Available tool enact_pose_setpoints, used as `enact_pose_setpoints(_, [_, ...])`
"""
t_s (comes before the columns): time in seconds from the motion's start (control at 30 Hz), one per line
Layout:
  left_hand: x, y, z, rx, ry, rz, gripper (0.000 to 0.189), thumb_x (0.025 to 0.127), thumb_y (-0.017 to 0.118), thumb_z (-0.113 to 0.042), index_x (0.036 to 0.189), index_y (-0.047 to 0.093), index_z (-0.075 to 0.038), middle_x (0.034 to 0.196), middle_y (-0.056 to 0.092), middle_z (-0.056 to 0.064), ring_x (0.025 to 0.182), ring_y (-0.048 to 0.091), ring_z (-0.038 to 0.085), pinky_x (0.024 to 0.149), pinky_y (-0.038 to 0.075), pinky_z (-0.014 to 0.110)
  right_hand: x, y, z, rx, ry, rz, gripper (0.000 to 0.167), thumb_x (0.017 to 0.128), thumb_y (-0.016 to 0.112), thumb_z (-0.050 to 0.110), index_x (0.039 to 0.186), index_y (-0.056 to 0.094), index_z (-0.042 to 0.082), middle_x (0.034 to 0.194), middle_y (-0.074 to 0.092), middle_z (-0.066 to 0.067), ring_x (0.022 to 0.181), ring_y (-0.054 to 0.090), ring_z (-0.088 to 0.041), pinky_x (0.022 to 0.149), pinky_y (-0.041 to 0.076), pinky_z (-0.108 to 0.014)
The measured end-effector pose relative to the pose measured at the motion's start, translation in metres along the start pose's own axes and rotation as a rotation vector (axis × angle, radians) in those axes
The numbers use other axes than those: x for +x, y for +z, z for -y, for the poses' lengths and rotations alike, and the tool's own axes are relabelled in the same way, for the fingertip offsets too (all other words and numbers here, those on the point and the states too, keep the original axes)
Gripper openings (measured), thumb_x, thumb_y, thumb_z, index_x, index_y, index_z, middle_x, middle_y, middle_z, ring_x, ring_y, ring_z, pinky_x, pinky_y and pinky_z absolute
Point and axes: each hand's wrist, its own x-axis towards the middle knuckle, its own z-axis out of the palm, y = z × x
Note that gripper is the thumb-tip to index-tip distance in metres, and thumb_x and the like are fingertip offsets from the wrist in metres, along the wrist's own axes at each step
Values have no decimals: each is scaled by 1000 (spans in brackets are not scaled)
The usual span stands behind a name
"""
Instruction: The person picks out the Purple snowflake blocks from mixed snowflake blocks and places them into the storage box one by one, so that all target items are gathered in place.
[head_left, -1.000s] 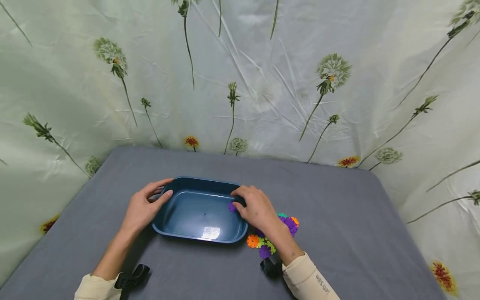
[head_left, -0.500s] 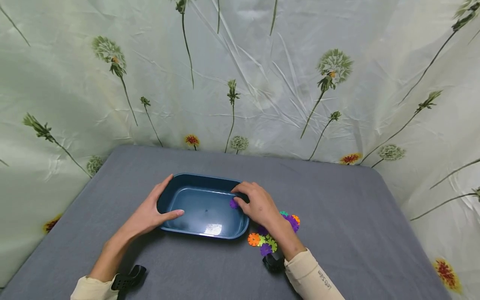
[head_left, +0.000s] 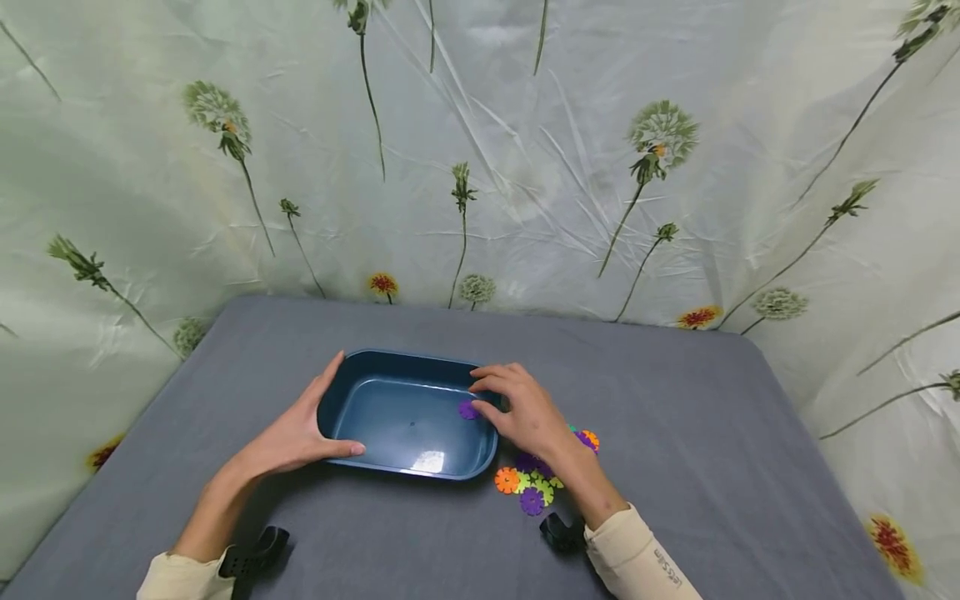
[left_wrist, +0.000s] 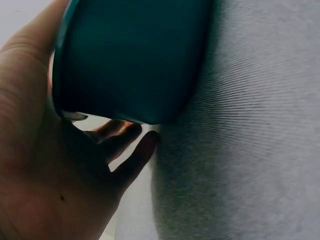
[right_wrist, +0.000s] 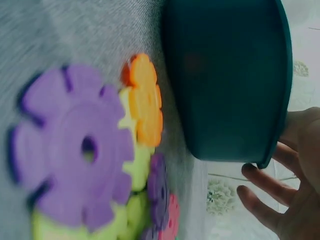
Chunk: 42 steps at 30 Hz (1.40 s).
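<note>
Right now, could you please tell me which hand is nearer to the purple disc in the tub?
Right: the right hand is just beside the purple disc; the left hand holds the tub at its left end.

From my end I cannot settle which sort of room this is; a curtained-off corner, homely in look, fits best. Pale, shiny, creased sheeting point(head_left: 540, 196) hangs behind the desk point(head_left: 750, 500) and shows along both its sides, printed with long-stemmed dandelions point(head_left: 663, 133) and red-and-yellow blooms point(head_left: 699, 317). I see grey cloth point(head_left: 660, 383) covering the desk right over its rounded far corners. At the desk, a blue tub point(head_left: 390, 421) and flower-shaped plastic discs point(head_left: 532, 501) in bright colours look like household things to me.
</note>
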Motion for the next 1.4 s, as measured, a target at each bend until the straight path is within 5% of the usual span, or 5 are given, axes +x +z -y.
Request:
enact_pose_setpoints(0.4, [-2,-4,-3,-4,-12,26,137,74,93,-37,169,-6,-28,172,6,30,154,14,61,108,28,82,-20,-15,-10,82,17,-77,25,94,79,20,118,77,12,137,69,-3,129,60,-24,106,52,-50])
enact_pose_setpoints(1.0, [-9,-4,-7,-28,-16,82,144,73,94,-33,168,-14,-28,173,-2,29,153,12,63,107,29,83,-42,-26,-26,208,98,-43,28,94,79,22,120,75,9,134,68,-12,121,66,-26,94,58,-52])
enact_pose_setpoints(1.4, [-10,-5,-10,-39,-21,86,143,74,93,-35,167,-15,-28,174,-2,26,153,16,61,109,30,79,-59,-30,-31,223,115,-55,26,95,78,19,118,75,8,124,71,-4,109,70,-29,91,59,-47])
